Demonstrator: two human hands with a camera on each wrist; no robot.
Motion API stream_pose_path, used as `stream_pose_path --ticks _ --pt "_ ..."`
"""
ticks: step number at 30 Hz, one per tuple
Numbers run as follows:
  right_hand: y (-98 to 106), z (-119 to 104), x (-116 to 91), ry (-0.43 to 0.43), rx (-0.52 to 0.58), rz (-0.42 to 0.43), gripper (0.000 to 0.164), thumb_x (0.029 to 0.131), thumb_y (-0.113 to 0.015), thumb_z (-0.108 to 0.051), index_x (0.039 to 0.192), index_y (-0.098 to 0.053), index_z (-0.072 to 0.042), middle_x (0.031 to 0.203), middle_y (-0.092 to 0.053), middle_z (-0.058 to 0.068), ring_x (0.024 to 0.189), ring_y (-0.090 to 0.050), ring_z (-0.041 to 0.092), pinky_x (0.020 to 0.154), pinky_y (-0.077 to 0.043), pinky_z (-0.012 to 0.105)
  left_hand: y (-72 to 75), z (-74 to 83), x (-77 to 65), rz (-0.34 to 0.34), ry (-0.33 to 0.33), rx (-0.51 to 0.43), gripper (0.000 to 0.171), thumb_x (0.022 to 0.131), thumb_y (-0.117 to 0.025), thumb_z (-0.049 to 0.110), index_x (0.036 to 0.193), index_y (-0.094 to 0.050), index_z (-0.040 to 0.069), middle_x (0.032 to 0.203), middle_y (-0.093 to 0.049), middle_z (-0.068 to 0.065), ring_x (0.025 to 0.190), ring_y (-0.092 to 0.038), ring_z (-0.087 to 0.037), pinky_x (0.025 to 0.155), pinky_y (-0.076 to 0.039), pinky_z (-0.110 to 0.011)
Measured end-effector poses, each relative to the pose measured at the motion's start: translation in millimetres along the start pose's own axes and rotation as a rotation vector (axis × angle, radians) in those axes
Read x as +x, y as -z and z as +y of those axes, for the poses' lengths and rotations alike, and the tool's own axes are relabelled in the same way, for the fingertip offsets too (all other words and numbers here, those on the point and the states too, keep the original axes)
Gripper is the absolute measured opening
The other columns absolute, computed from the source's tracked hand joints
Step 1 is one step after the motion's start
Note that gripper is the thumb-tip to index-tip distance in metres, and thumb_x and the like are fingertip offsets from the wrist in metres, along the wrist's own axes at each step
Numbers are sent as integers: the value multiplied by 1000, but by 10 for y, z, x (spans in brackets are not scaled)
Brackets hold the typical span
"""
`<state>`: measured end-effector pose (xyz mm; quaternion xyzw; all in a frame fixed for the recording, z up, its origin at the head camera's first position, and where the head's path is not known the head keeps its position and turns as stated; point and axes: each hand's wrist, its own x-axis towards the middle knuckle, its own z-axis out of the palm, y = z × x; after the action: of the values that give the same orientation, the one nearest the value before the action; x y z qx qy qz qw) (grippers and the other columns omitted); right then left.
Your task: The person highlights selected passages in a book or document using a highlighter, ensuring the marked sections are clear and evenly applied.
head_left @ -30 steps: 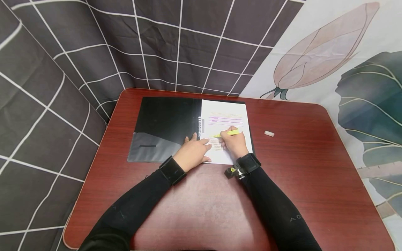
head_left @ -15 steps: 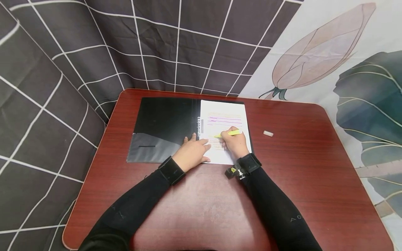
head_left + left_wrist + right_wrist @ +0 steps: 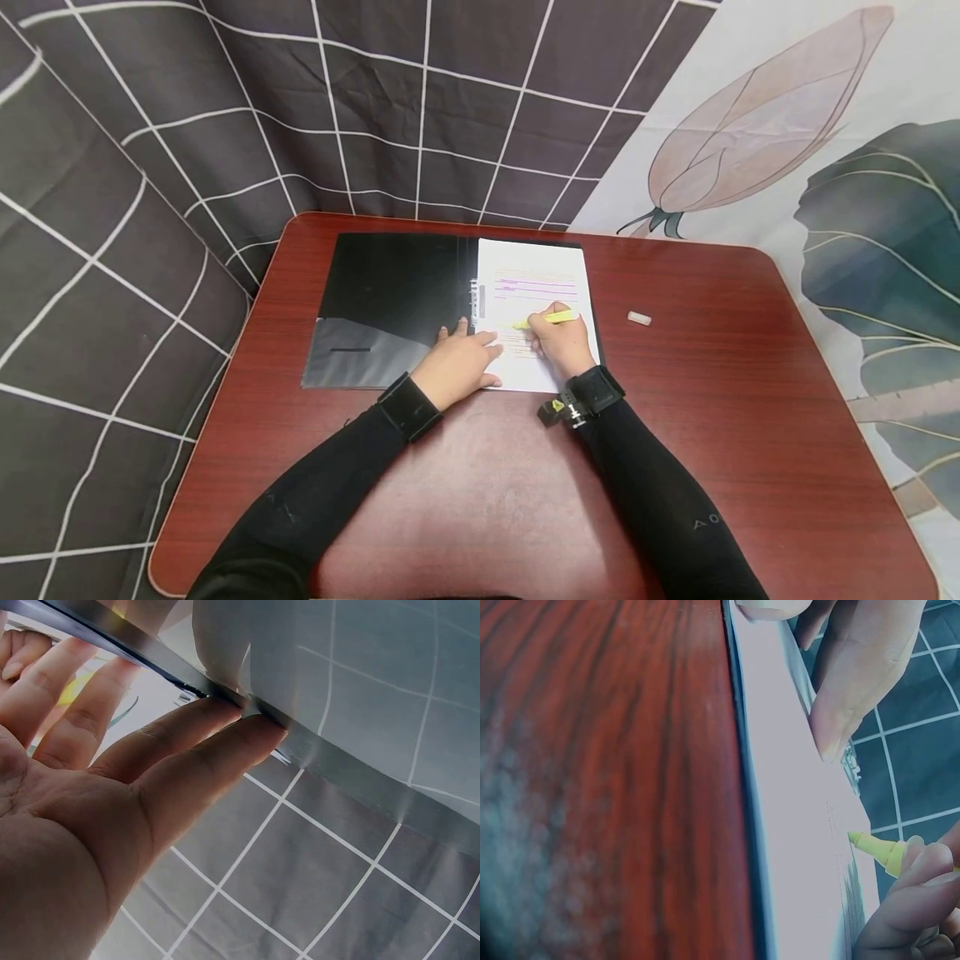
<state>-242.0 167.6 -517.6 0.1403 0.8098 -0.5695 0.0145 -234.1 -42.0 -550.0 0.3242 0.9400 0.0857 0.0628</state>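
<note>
A yellow highlighter (image 3: 559, 317) is pinched in my right hand (image 3: 564, 340), its tip at the printed lines of the white paper (image 3: 528, 255). In the right wrist view the uncapped highlighter tip (image 3: 855, 838) points at the page. The paper lies in the right half of an open black ring binder (image 3: 397, 275); pink and orange marked lines show on it. My left hand (image 3: 459, 363) rests with spread fingers across the binder's spine and the paper's lower left edge. In the left wrist view the left hand's fingers (image 3: 187, 761) lie straight along the binder.
A small whitish cap (image 3: 640, 318) lies on the reddish wooden table (image 3: 697, 375), right of the binder. The binder's left cover has a clear pocket (image 3: 360, 358). Dark grid-patterned cloth (image 3: 382, 108) hangs behind and to the left; a leaf-print cloth (image 3: 750, 150) hangs at the right.
The highlighter and right hand have shifted very slightly right over the page. The left hand stays in place on the binder. The whole head view has drifted slightly.
</note>
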Motion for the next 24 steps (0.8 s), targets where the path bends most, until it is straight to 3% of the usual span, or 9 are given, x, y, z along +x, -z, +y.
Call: stream_pose_path --ticks 24 --pt "0 22 25 -21 71 -5 19 99 -66 -6 85 -54 -13 63 -66 -7 52 -58 4 49 -46 16 8 -14 3 2 -3 -11 65 102 -82 58 157 -71 24 170 -63 -1 155 -53 -62 114 -52 -82"
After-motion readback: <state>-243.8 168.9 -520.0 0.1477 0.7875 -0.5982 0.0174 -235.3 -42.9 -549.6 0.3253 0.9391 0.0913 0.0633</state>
